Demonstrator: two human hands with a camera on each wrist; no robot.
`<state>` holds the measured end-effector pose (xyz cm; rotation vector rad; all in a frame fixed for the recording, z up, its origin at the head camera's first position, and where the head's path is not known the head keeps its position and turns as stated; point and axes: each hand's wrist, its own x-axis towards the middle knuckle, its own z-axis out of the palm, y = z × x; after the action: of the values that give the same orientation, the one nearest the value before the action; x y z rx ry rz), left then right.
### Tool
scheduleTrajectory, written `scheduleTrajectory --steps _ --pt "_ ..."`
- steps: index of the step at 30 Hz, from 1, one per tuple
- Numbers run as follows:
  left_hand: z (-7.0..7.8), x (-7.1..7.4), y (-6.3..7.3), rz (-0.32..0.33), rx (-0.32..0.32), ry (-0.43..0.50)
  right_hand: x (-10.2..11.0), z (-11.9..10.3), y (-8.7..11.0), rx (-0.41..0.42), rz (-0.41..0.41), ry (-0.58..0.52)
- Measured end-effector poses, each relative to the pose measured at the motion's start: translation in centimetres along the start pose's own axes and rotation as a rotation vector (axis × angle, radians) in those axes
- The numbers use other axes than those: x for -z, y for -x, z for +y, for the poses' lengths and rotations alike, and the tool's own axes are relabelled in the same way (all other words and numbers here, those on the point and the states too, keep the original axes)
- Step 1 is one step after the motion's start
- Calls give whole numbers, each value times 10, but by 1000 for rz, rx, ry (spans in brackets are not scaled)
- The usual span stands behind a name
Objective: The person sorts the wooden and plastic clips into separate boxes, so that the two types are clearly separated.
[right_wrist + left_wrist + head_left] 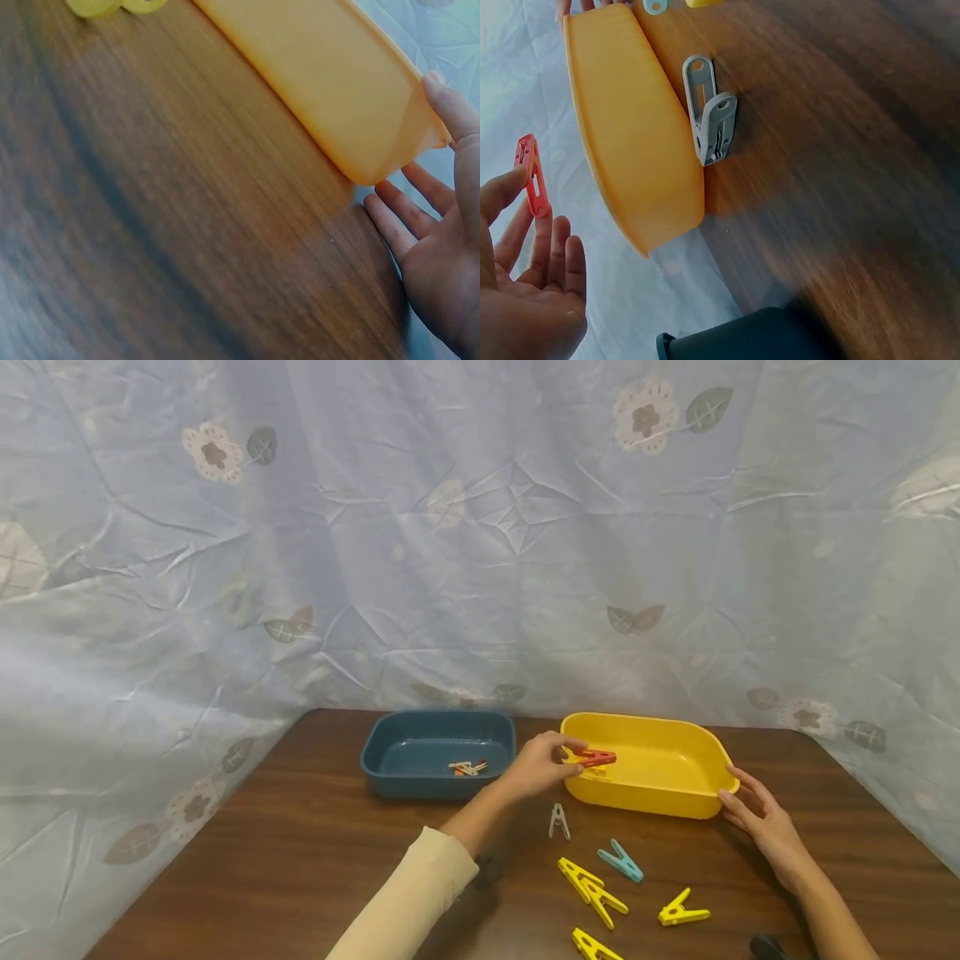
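My left hand (536, 768) pinches a red clothespin (597, 757) between thumb and fingers, over the left end of a yellow basin (637, 797). In the left wrist view the same red clothespin (531, 174) stands above the basin's rim, the other fingers spread. At the basin's right end, my right hand (765, 822) holds the corner, thumb on the near side of the rim and fingers round the far side. A grey clothespin (558, 821) lies on the table just in front of the basin, below the left hand.
A dark blue basin (408, 785) stands at the left, with several small pale and red clothespins (468, 767) inside. Nearer me lie a light blue clothespin (621, 861) and several yellow clothespins (681, 910). A black object (767, 947) sits at the table's front. A flowered curtain (480, 568) hangs behind.
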<state>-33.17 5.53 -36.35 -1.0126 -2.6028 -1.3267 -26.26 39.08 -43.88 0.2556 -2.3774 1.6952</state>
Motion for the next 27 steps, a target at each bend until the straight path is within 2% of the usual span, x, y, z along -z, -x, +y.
scheduleTrajectory --steps 9,14,21,27 --pt "-5 -11 -16 43 8 -22 0 2 0 3 16 15" --pt "-10 -18 -25 34 10 -78 0 2 0 1 15 10" --pt "-13 -30 -35 8 65 -114 1 2 0 -18 3 9" --pt "-15 -43 -36 61 100 -145 1 1 0 -30 4 28"
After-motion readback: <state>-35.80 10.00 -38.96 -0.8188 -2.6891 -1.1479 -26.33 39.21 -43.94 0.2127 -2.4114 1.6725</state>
